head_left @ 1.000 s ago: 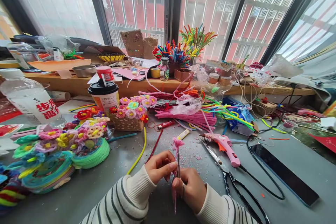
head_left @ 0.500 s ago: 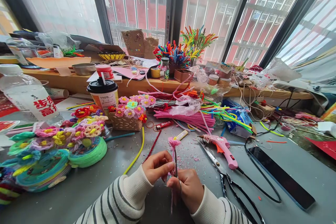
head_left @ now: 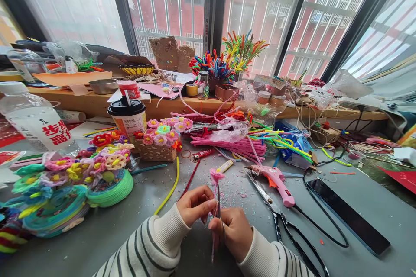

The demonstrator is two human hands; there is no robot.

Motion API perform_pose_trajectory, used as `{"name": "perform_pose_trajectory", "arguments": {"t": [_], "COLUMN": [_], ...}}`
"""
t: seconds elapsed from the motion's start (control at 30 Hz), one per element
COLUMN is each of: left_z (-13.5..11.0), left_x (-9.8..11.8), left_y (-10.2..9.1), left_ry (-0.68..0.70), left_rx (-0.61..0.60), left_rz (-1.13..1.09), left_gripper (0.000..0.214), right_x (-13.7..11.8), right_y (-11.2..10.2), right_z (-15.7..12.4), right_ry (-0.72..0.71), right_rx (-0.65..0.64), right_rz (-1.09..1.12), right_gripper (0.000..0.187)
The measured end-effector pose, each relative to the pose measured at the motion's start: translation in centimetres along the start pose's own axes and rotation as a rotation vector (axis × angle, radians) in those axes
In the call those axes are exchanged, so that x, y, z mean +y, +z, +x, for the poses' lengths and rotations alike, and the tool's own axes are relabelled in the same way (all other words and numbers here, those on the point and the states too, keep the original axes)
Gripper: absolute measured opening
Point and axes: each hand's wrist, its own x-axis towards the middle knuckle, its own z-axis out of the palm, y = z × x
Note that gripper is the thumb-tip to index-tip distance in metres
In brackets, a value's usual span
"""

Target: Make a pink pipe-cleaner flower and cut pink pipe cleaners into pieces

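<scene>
A thin pink pipe-cleaner flower (head_left: 216, 176) stands upright, its fuzzy stem running down past both hands.

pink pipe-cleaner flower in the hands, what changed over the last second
Very little. The right hand slid its thumb a bit left, closer to the fingertips of the left hand. The pink pipe-cleaner flower stayed upright between them. Both hands kept their grip and let nothing go. The glue gun, scissors and phone lie as before.
</scene>
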Motion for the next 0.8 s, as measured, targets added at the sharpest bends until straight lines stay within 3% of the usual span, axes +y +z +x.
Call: {"name": "perform_pose_trajectory", "arguments": {"t": [0.8], "left_z": [0.07], "left_x": [-0.11], "left_y": [-0.14], "left_ry": [0.0], "left_rx": [0.049], "left_rz": [0.03], "left_gripper": [0.03], "right_x": [-0.11], "right_y": [-0.3], "right_z": [0.31], "right_ry": [0.085], "right_rx": [-0.068], "right_rz": [0.006], "right_gripper": [0.066]}}
